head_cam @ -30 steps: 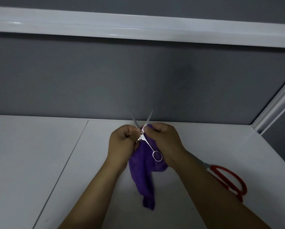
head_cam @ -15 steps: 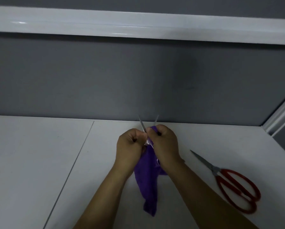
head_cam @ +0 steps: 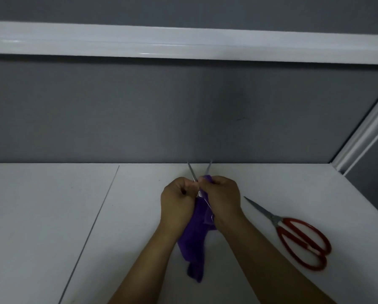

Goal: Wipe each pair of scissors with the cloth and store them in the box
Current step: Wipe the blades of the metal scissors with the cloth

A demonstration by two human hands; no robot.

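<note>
Apparently the task is not far along. On the white table [head_cam: 52, 216] no box is visible, so I cannot tell whether any scissors are stored already. The purple cloth [head_cam: 194, 242] hangs down between the two hands. The red scissors [head_cam: 278, 222] lie closed on the table, beside the right arm, and I judge they wait for wiping. The left hand [head_cam: 177, 202] is curled around the silver scissors [head_cam: 193, 175], whose blades stand apart. The right hand [head_cam: 223, 200] pinches the cloth against one blade. Storing both pairs remains.
</note>
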